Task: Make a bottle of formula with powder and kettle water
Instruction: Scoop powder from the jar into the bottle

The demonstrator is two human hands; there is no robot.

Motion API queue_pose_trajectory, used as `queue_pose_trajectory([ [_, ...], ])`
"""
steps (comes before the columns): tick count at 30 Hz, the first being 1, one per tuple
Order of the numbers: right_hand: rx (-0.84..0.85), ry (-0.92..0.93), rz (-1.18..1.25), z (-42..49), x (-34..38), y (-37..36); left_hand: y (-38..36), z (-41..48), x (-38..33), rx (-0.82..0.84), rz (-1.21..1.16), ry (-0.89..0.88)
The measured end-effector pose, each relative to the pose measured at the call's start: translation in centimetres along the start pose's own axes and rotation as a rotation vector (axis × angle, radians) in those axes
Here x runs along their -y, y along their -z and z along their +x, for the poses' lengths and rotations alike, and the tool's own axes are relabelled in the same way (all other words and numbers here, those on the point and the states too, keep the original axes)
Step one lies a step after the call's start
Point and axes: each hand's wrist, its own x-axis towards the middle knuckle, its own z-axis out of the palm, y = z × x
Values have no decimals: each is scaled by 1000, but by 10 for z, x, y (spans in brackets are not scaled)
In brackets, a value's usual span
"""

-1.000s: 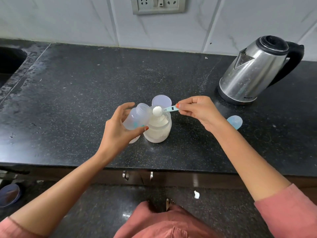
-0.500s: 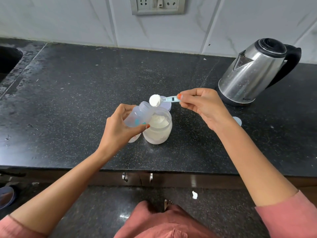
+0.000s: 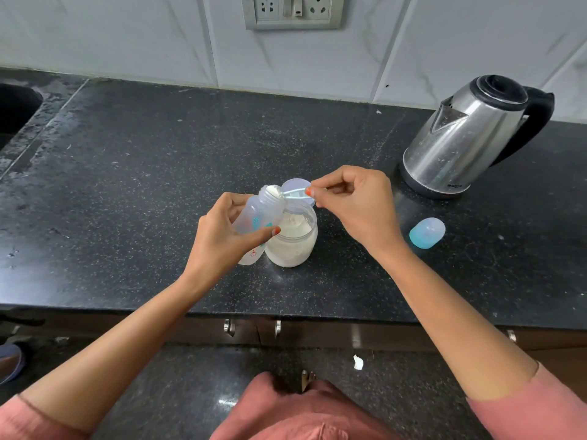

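My left hand (image 3: pixel 222 236) grips a clear baby bottle (image 3: pixel 260 214), tilted with its open mouth up and to the right. My right hand (image 3: pixel 352 201) pinches the handle of a small blue scoop (image 3: pixel 287 193). The scoop's bowl, holding white powder, rests at the bottle's mouth. Just right of the bottle stands an open glass jar of formula powder (image 3: pixel 293 242) on the black counter (image 3: pixel 127 173). The jar's pale lid (image 3: pixel 297 185) lies behind it. A steel kettle (image 3: pixel 467 138) with a black handle stands at the back right.
A blue bottle cap (image 3: pixel 427 233) lies on the counter right of my right wrist. A sink (image 3: pixel 16 106) is at the far left. A socket panel (image 3: pixel 292 11) is on the tiled wall. Drawer handles (image 3: pixel 230 327) sit below the counter's front edge.
My right hand lifted the powder-filled scoop out of the jar and carried it left to the bottle's mouth. My left hand kept hold of the tilted bottle.
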Motion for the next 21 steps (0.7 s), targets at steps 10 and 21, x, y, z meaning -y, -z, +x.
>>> queue_pose_trajectory([
  [10,-40,453,-204,-15,-6,-8,0,-1,-1,3,-27,18],
  [21,-67,647,-300,-20,-13,-10,1,-1,-3,19,-36,44],
])
